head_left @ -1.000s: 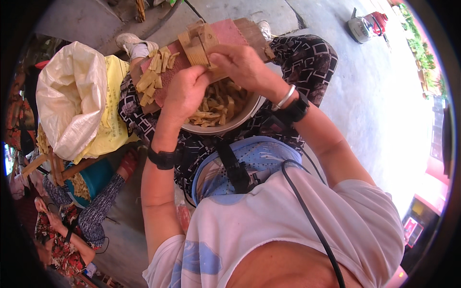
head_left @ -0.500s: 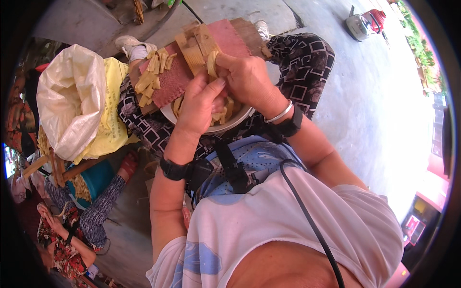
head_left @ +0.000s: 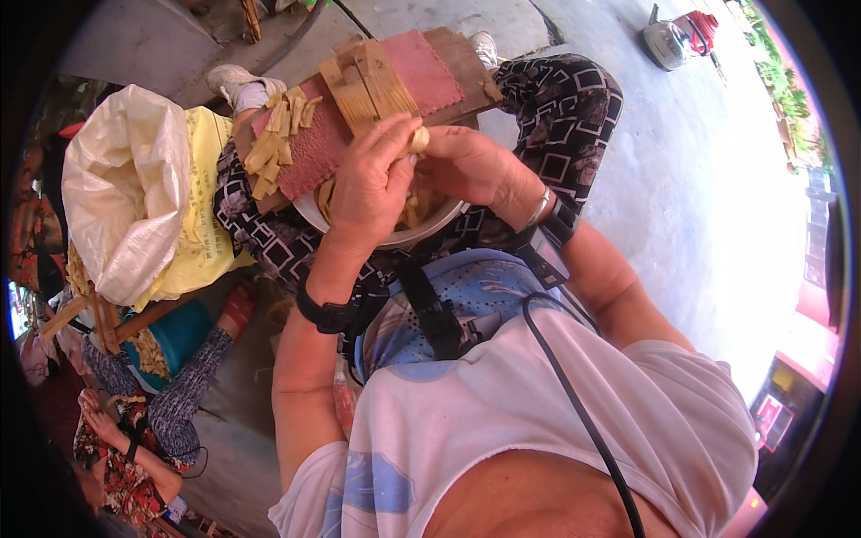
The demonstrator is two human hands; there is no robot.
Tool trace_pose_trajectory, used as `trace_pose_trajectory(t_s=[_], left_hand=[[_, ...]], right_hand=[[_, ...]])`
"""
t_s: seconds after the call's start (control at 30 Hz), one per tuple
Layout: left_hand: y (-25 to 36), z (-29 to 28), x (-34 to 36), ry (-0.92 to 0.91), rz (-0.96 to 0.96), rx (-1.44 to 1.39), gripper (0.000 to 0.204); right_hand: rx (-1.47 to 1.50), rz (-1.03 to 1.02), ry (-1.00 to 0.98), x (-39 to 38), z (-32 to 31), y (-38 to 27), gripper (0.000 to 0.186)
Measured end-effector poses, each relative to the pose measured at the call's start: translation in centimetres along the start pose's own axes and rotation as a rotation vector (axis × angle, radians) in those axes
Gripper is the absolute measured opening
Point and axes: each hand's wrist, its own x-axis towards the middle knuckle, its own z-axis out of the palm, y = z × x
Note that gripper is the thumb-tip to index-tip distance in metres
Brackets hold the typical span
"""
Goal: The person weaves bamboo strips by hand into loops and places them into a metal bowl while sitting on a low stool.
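Both hands are up close together over the bowl, fingers nearly closed. The L hand (head_left: 369, 188) has its thumb & fingertips pinched on a small looped yellow strip (head_left: 420, 140); the R hand (head_left: 473, 167) meets it from the other side, fingers curled in & gripping it too, tho can't tell how tightly. So the strip's right at the fingertips, btwn the 2 hands.

Just beyond the fingers: a slotted wooden block (head_left: 366, 88), sitting on a red mat (head_left: 314, 151) over a brown board (head_left: 459, 65). L of the fingers, a pile of cut strips (head_left: 276, 148) on the mat's near end. Directly below them, a pale bowl (head_left: 417, 237) in the lap, more yellow pcs inside, partly hidden by the hands.

Well off to the fingers' L, an open white sack (head_left: 126, 193) w/ a yellow bag (head_left: 204, 193) beside it; farther back that way, a co-worker's hands (head_left: 100, 420) are close together, nr a teal bucket (head_left: 186, 330) w/ pale pcs in it. Far R of the fingers, a metal kettle (head_left: 666, 45) on the floor (head_left: 691, 170).
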Motion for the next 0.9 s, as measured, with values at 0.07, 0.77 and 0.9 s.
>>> trace_pose_trajectory(t_s=[0.07, 0.77, 0.9], left_hand=[[0.1, 0.3, -0.1, -0.062, -0.103, -0.192, 0.026], [1.0, -2.2, -0.6, 0.01, -0.069, 0.386, 0.017], [-1.5, -3.5, 0.9, -0.033, -0.072, 0.105, 0.014]], right_hand=[[0.028, -0.02, -0.029, 0.6, -1.0, 0.2, 0.021], [-1.374, -0.416, -0.048, 0.1, 2.6, -6.3, 0.03], [-1.322, -0.217, -0.098, 0.9, 1.4, -7.1, 0.027]])
